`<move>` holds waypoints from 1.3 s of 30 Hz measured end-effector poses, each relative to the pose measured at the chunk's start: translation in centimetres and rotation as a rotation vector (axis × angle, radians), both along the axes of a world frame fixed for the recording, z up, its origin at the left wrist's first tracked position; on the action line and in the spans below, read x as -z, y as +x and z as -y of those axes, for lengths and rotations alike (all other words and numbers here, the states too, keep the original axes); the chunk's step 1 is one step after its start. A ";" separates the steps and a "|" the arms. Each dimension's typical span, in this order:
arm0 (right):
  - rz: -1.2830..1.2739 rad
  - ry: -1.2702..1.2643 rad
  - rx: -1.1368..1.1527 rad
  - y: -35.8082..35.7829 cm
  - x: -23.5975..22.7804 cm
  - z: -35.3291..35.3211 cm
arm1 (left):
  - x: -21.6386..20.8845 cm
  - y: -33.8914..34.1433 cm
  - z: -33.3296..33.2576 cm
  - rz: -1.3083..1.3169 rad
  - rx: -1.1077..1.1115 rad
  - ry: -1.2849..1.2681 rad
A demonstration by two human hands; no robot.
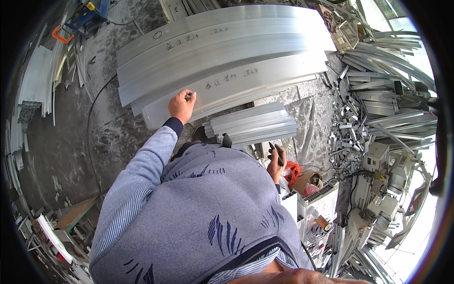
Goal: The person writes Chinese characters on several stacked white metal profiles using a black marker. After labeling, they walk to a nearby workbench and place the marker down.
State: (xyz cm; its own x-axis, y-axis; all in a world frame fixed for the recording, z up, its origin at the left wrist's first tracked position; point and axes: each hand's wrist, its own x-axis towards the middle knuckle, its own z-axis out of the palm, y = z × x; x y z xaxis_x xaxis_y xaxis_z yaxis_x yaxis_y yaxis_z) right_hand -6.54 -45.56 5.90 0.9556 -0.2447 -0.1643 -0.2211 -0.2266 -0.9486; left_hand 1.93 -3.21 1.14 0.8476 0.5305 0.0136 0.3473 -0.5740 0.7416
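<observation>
My left hand is over the near edge of a stack of long silver metal panels. Its fingers are curled closed, with a small dark bit showing between them that I cannot make out. Dark handwriting marks two of the panels. Lower and to the right, my right hand is closed around a black marker pen, its narrow end pointing up and away from me. Between my body and the panels lies a bundle of shorter silver metal profiles, just beyond the right hand.
A white cabinet stands at my right, with a red plastic bag near it. Farther right are a heap of metal offcuts, long profiles and machinery. On the left, a black cable crosses the floor beside stacked profiles.
</observation>
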 end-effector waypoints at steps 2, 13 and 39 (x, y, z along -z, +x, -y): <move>0.004 0.011 0.002 0.0 0.0 -0.3 | -0.2 0.1 0.0 -0.023 0.012 0.012; 0.043 0.014 0.041 -0.7 0.2 -1.4 | -1.3 0.1 0.4 -0.068 0.049 0.068; 0.128 -0.094 0.218 -2.2 -2.5 -1.5 | -3.0 4.3 -0.4 0.194 0.259 0.058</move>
